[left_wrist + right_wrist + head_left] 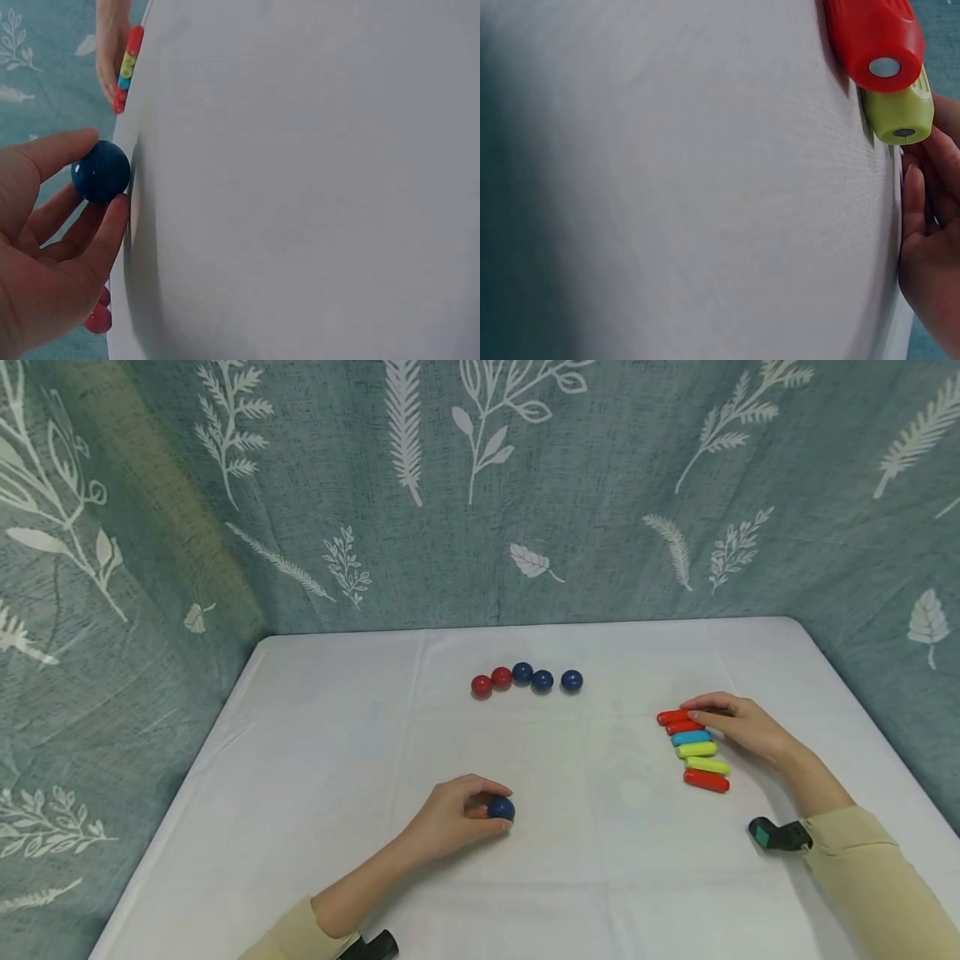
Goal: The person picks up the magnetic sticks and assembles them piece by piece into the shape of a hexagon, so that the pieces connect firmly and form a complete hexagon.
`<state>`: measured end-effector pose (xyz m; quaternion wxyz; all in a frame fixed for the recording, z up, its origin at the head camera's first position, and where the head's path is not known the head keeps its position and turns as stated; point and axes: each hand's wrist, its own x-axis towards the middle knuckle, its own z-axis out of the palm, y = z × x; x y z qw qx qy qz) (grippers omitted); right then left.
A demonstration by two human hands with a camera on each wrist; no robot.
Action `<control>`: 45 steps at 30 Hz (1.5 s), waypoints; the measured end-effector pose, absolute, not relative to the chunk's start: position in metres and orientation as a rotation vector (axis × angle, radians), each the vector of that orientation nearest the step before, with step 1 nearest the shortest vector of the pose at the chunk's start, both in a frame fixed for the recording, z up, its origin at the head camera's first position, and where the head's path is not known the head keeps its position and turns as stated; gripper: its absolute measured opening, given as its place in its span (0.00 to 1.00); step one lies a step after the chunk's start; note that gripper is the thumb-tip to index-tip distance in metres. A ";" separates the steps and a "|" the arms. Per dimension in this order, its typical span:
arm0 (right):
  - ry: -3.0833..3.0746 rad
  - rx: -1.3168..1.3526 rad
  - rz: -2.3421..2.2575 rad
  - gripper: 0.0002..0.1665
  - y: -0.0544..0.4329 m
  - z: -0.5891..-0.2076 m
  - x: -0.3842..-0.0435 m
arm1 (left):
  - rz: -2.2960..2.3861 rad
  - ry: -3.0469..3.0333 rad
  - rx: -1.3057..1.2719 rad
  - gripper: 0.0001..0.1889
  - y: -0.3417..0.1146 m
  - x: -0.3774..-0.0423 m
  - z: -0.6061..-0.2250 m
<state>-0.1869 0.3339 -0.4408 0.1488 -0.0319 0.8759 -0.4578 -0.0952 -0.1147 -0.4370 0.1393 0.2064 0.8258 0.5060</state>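
My left hand [453, 817] pinches a dark blue ball [501, 808] between thumb and fingers, low over the front middle of the table. The left wrist view shows that ball [101, 172] close up at the fingertips. At the right, my right hand [750, 731] has thumb and forefinger on the right end of the farthest red magnetic rod [672, 717]. Below it lie another red rod [684, 727], a blue rod [691, 738], two yellow-green rods [697, 749] and a nearest red rod [707, 781]. The right wrist view hides the fingertips behind a yellow-green rod [900, 116].
Two red balls [482, 687] and three dark blue balls [542, 682] lie in a rough line toward the back of the white-covered table [337, 735]. A patterned green curtain [450, 560] hangs behind and beside it.
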 end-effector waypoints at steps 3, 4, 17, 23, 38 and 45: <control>2.515 -0.095 -1.312 0.32 0.334 -0.440 -0.187 | 1.475 2.380 0.590 0.18 -0.118 -0.092 -0.437; 2.513 -0.095 -1.310 0.32 0.334 -0.440 -0.187 | 1.475 2.381 0.592 0.18 -0.118 -0.091 -0.437; 2.450 -0.136 -1.244 0.34 0.333 -0.427 -0.193 | 1.558 2.354 0.535 0.17 -0.120 -0.082 -0.438; 2.454 -0.124 -1.186 0.34 0.332 -0.423 -0.199 | 1.568 2.365 0.514 0.16 -0.119 -0.080 -0.438; 2.639 -0.196 -1.068 0.27 0.317 -0.424 -0.198 | 1.577 2.347 0.495 0.16 -0.119 -0.080 -0.439; 2.696 -0.306 -1.032 0.22 0.299 -0.421 -0.197 | 1.576 2.354 0.497 0.16 -0.119 -0.080 -0.439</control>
